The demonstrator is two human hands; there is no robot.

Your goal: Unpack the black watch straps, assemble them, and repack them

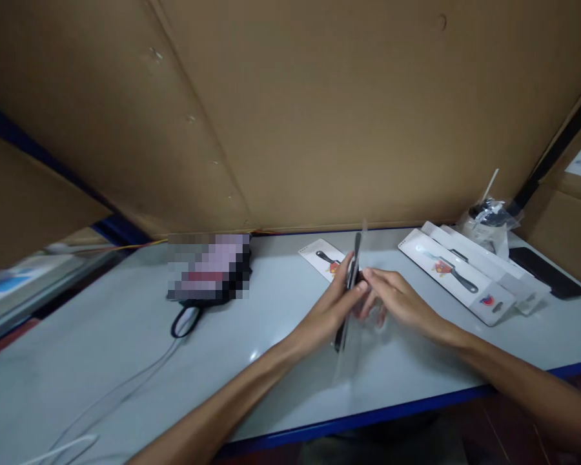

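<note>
In the middle of the table, my left hand (pixel 341 298) is closed around a clear plastic pack (pixel 348 352) with a long black tool (pixel 340 337) in it, seen nearly edge-on and upright. My right hand (pixel 392 297) meets the pack from the right. Its thumb and forefinger are pinched at the plastic's edge, and the lower fingers are curled and blurred. Behind my left hand lies a printed card (pixel 314 252) with a black-handled utensil pictured on it, partly covered by the fingers. The tool's exact kind cannot be made out.
Several printed white cards (pixel 445 271) overlap at the right, beside a dark flat object (pixel 545 271) and a plastic bag (pixel 494 223). At the left, a pixelated device (pixel 210 268) has a black loop (pixel 186 321) and a pale cable (pixel 140 371). A cardboard wall (pixel 319 116) backs the table.
</note>
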